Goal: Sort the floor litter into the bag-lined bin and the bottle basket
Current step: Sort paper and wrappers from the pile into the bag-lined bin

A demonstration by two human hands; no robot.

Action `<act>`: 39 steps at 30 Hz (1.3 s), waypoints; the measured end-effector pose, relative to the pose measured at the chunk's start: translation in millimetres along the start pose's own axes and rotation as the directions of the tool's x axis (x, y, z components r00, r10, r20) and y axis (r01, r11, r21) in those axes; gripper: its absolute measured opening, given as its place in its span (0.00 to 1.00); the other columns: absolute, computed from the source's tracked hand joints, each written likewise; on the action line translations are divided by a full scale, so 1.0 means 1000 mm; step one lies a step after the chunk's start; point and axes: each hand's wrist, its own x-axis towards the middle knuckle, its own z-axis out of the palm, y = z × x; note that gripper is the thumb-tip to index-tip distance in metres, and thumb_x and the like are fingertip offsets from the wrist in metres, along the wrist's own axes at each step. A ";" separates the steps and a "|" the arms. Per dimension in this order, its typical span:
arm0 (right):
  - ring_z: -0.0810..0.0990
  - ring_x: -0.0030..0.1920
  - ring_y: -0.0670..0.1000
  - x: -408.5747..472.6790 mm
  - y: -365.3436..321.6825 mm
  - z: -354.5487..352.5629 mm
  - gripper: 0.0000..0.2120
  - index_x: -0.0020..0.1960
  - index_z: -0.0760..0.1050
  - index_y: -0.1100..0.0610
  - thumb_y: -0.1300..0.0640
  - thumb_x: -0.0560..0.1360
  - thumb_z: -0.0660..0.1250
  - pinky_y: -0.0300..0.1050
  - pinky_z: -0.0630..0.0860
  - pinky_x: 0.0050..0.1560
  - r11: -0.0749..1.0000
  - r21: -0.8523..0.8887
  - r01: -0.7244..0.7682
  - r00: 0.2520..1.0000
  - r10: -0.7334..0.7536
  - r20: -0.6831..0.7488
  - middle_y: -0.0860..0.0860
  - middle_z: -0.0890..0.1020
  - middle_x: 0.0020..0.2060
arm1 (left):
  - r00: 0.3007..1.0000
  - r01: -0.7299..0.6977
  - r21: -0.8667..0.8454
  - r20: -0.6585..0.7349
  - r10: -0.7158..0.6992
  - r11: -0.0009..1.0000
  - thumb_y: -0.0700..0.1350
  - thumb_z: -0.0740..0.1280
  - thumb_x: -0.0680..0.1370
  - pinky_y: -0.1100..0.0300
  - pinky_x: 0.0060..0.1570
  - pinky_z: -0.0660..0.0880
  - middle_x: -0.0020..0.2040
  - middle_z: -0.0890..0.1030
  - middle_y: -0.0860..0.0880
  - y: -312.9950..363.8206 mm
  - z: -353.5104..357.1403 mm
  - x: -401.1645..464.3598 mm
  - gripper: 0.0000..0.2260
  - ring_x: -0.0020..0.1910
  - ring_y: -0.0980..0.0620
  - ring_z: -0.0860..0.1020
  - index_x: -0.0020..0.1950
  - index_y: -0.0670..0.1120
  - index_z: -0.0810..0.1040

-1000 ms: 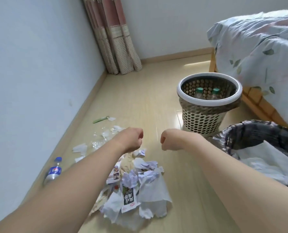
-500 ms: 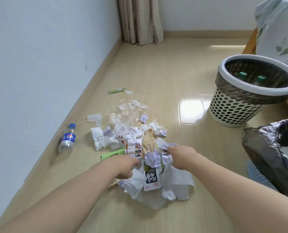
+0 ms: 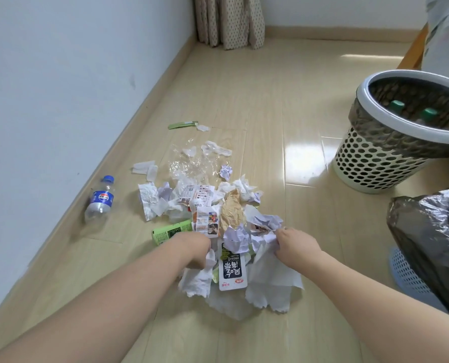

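Note:
A heap of litter lies on the wooden floor: crumpled white paper, tissues, snack wrappers, a brown paper scrap and clear film. My left hand is down on the heap's left side, its fingers curled into white paper by a green wrapper. At the right side my right hand pinches crumpled white paper. A clear bottle with a blue cap lies near the left wall. The perforated basket at the right holds two green-capped bottles. The bag-lined bin is at the right edge.
The white wall and its skirting board run along the left. A curtain hangs in the far corner. A bed with a floral cover stands at the far right. A green strip and loose paper scraps lie beyond the heap.
Both hands have dropped from fists held in the air down onto the litter heap and taken hold of paper. The view has tilted down and to the left.

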 end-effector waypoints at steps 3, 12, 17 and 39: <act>0.76 0.56 0.57 0.000 0.004 0.000 0.17 0.63 0.65 0.58 0.54 0.76 0.61 0.44 0.66 0.43 0.997 0.070 -0.017 1.000 0.018 -0.004 0.54 0.74 0.59 | 0.997 0.042 -0.130 -0.058 -0.050 0.991 0.38 0.62 0.74 0.60 0.30 0.65 0.31 0.68 0.49 -0.016 -0.014 -0.007 0.08 0.31 0.51 0.66 0.35 0.46 0.69; 0.75 0.49 0.56 0.011 0.005 -0.007 0.08 0.53 0.72 0.55 0.59 0.74 0.61 0.43 0.69 0.40 0.988 0.153 0.034 0.996 -0.046 0.079 0.53 0.76 0.53 | 0.983 0.019 -0.492 -0.149 -0.106 0.870 0.39 0.65 0.73 0.61 0.29 0.62 0.32 0.67 0.50 -0.043 -0.034 -0.019 0.12 0.30 0.52 0.65 0.33 0.46 0.65; 0.71 0.41 0.55 0.010 0.006 -0.017 0.08 0.37 0.65 0.53 0.63 0.73 0.58 0.43 0.65 0.33 0.981 0.193 -0.001 0.997 -0.014 0.079 0.52 0.73 0.41 | 0.984 0.022 -0.471 -0.146 -0.102 0.882 0.39 0.65 0.74 0.60 0.30 0.62 0.32 0.67 0.50 -0.045 -0.028 -0.021 0.11 0.31 0.52 0.65 0.34 0.45 0.65; 0.72 0.28 0.54 -0.105 0.179 -0.181 0.08 0.41 0.76 0.63 0.65 0.73 0.58 0.40 0.68 0.29 0.739 0.576 -0.349 0.909 0.416 0.017 0.57 0.77 0.30 | 0.872 -0.471 -0.819 -0.489 0.032 0.327 0.32 0.58 0.77 0.60 0.27 0.74 0.35 0.79 0.43 0.145 -0.205 -0.046 0.09 0.26 0.50 0.78 0.49 0.40 0.77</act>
